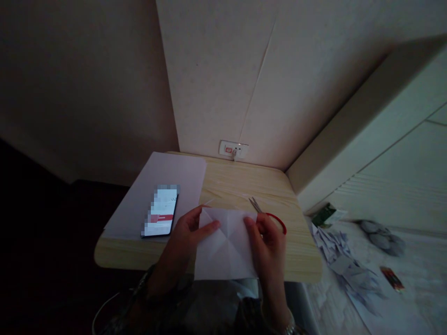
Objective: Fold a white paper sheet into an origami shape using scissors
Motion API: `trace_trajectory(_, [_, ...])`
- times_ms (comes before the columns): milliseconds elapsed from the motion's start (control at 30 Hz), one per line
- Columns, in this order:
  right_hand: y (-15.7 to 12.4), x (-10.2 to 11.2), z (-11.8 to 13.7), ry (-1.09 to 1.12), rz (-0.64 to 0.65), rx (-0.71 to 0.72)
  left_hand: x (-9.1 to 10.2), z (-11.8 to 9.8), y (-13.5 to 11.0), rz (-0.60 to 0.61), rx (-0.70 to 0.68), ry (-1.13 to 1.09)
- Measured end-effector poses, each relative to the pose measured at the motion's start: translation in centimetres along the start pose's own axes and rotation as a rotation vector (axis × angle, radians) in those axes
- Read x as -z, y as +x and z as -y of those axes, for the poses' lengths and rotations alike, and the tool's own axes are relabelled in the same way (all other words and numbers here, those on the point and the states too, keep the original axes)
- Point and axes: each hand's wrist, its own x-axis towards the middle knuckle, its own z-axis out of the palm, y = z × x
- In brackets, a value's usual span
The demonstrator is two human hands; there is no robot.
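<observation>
A square sheet of white paper (226,253) with crossing crease lines is held up over the front edge of the small wooden table (300,260). My left hand (190,235) pinches its upper left part, thumb on the near face and fingers behind. At the upper right corner my right hand (267,242) grips it the same way. Just beyond my right hand lie scissors (277,221) with a red handle, partly hidden by that hand. Left of my left hand, a phone (162,211) with a lit screen rests on a stack of white paper (178,170).
A wall socket (233,150) with a plug in it sits above the table's back edge. To the right, a bed-like surface (412,302) carries a heap of folded papers (349,265), a grey bundle (380,237), a green box (324,214) and a small dark red packet (392,278).
</observation>
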Motion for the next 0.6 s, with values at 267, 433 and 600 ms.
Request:
trace_trajectory(267, [-0.1,1.0,-0.9,0.022,0.051,0.143,-0.2,0.2,0.1,-0.038,0.047,-0.059])
trace_trajectory(433, [0.3,3.3,-0.8,-0.039,0.374,0.347,0.5,0.0,0.5,-0.087,0.017,-0.076])
trace_trajectory(600, [0.4,5.1,-1.0,-0.156,0.508,0.377,0.4,-0.1,0.3,-0.108,0.023,-0.079])
